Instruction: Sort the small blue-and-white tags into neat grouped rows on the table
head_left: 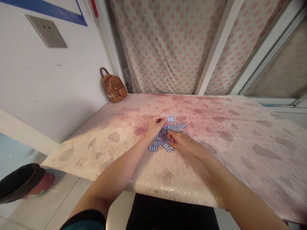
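A loose heap of small white pieces with blue borders (158,138) lies on the table between my hands, several joined or lined up in short strips. My left hand (154,126) is at the heap's far left side, thumb and forefinger pinched at the end of one blue-and-white strip (170,119). Whether that strip is lifted or resting on the cloth cannot be made out. Over the right part of the heap is my right hand (181,141), its fingers curled together and pointing left. What is between those fingertips, if anything, is hidden.
A patterned, shiny tablecloth (165,177) covers the table. A small brown backpack (115,88) leans against the wall at the far left corner. A dark-rimmed bin (35,185) stands on the floor at left. A dotted curtain (172,44) hangs behind the table.
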Action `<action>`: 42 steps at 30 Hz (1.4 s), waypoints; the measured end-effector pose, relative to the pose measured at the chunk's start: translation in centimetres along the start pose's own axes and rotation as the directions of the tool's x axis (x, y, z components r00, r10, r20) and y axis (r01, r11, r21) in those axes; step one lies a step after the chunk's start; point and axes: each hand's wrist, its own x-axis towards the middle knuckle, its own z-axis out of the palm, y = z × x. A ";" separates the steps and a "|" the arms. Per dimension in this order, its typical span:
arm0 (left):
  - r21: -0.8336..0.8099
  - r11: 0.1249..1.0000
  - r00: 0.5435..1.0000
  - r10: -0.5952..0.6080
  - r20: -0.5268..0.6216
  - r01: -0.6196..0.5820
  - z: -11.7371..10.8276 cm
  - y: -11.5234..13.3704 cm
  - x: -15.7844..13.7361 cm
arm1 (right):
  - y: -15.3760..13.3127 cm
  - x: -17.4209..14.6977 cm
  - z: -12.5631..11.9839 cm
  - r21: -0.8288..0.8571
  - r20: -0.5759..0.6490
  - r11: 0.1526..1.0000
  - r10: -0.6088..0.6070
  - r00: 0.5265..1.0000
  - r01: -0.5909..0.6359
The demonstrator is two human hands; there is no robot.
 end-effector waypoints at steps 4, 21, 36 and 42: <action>-0.006 1.000 1.000 0.000 0.006 0.000 0.0 -0.2 0.1 | 0.2 0.0 -0.3 -0.061 -0.034 0.997 0.035 0.999 -0.037; 0.009 1.000 1.000 0.003 -0.003 -0.003 0.2 -1.3 0.4 | 0.0 0.4 -2.1 0.351 -0.178 0.933 0.146 0.973 -0.075; 0.059 0.998 0.996 0.024 0.090 -0.030 0.2 -0.7 -0.3 | 1.4 0.4 -2.3 0.252 -0.450 0.962 0.213 0.868 -0.105; 0.106 0.991 0.992 0.068 0.107 -0.079 0.5 -0.4 -0.6 | 0.2 0.0 -3.0 0.053 -0.489 0.983 0.181 0.853 -0.178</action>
